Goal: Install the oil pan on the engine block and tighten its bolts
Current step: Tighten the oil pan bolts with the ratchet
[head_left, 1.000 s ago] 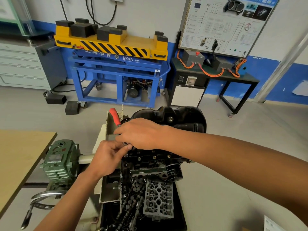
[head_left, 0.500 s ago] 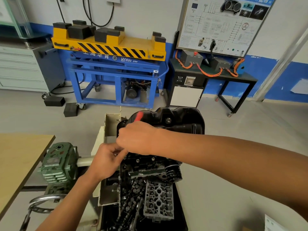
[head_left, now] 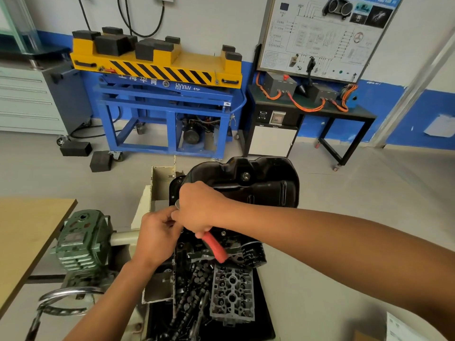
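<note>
The black oil pan (head_left: 258,183) sits on top of the dark engine block (head_left: 197,244), which is held on a stand. My right hand (head_left: 200,206) grips a ratchet wrench with a red handle (head_left: 213,247) at the pan's near left edge; the handle points toward me and to the right. My left hand (head_left: 157,236) pinches the wrench head just left of the right hand. The bolt under the wrench is hidden by both hands. A black oil filter (head_left: 253,253) sticks out on the block's right side.
A tray below the block holds a cylinder head (head_left: 232,296) and several loose engine parts. A green gearbox (head_left: 82,239) with a chrome handwheel (head_left: 66,301) is at the left, beside a wooden tabletop (head_left: 27,232). A blue and yellow lift table (head_left: 162,94) stands behind.
The red wrench handle has swung from pointing away over the pan's left edge round to pointing toward me and to the right. Both hands stayed at the same bolt.
</note>
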